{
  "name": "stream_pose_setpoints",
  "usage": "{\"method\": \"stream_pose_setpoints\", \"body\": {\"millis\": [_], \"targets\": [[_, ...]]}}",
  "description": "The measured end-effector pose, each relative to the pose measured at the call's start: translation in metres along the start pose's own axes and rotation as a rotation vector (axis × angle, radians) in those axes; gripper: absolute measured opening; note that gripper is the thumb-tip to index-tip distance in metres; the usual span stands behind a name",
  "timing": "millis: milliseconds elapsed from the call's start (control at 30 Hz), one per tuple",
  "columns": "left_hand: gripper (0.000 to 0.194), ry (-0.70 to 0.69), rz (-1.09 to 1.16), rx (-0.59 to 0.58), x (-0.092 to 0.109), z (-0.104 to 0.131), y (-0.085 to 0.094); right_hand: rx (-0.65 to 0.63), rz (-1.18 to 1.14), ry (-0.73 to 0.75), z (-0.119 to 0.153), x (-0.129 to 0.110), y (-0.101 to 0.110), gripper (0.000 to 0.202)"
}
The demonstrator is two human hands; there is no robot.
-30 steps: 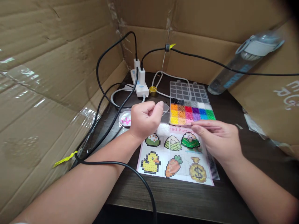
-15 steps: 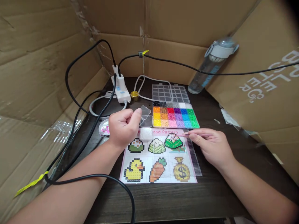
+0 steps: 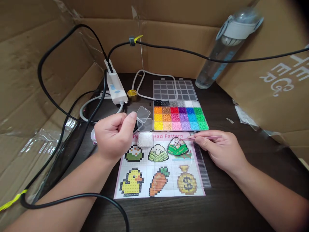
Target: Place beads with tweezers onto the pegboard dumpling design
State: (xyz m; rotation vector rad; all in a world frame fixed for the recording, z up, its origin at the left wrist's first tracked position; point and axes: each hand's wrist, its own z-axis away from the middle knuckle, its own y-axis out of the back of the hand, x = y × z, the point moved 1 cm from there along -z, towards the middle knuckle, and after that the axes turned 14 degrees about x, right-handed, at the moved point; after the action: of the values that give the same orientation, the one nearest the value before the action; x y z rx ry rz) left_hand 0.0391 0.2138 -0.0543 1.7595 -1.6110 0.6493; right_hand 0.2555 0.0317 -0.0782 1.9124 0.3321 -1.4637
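Observation:
My right hand [image 3: 218,146] is closed on a pair of pink tweezers [image 3: 193,139]. Their tips reach the white part of a green, white and black bead figure [image 3: 178,149], at the top right of the pattern sheet [image 3: 159,191]. Whether a bead sits between the tips is too small to tell. A clear pegboard [image 3: 204,172] overlaps the sheet's right side. My left hand [image 3: 113,135] is a closed fist at the sheet's upper left, and the inside of its fingers is hidden. Beside it stand a small box of white beads [image 3: 145,140] and an open clear lid [image 3: 143,114].
Behind the sheet is a sorted bead case [image 3: 180,116] with its clear lid [image 3: 175,90] folded back. A power strip [image 3: 116,85], a gold ring-shaped item [image 3: 132,94] and a water bottle [image 3: 224,48] stand farther back. A black cable [image 3: 79,195] crosses over my left forearm.
The view has shifted closer and tilted down, so things sit lower and wider. My left fist appears farther left of the white-bead box. The tweezers stay at the bead figure.

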Motion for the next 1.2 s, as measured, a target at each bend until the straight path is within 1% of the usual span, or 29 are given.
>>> {"method": "stream_pose_setpoints", "body": {"millis": [167,400,533,800,933,1100,1200], "targets": [[0.051,-0.010,-0.014,-0.004,-0.0001,0.0008,0.0001,0.015,0.007,0.028,0.0004,-0.0028,-0.0016,0.013],[0.051,-0.021,-0.027,0.004,-0.0008,0.0012,-0.0003,0.026,-0.009,0.032,0.0016,-0.0047,-0.0036,0.009],[0.052,0.003,-0.027,-0.014,0.0012,0.0017,-0.0005,0.018,-0.014,0.029,0.0018,-0.0059,-0.0046,0.008],[0.050,0.006,-0.006,-0.012,0.0034,0.0029,-0.0020,-0.001,0.046,0.067,0.0007,-0.0073,-0.0058,0.010],[0.051,0.012,0.000,-0.010,0.0040,0.0030,-0.0024,0.004,0.045,0.060,0.0007,-0.0057,-0.0055,0.011],[0.051,0.012,-0.001,-0.006,0.0038,0.0024,-0.0017,0.043,0.041,0.050,-0.0003,-0.0028,-0.0040,0.015],[0.052,0.017,-0.009,-0.006,0.0035,0.0023,-0.0012,0.031,0.047,0.053,-0.0007,-0.0036,-0.0040,0.015]]}}
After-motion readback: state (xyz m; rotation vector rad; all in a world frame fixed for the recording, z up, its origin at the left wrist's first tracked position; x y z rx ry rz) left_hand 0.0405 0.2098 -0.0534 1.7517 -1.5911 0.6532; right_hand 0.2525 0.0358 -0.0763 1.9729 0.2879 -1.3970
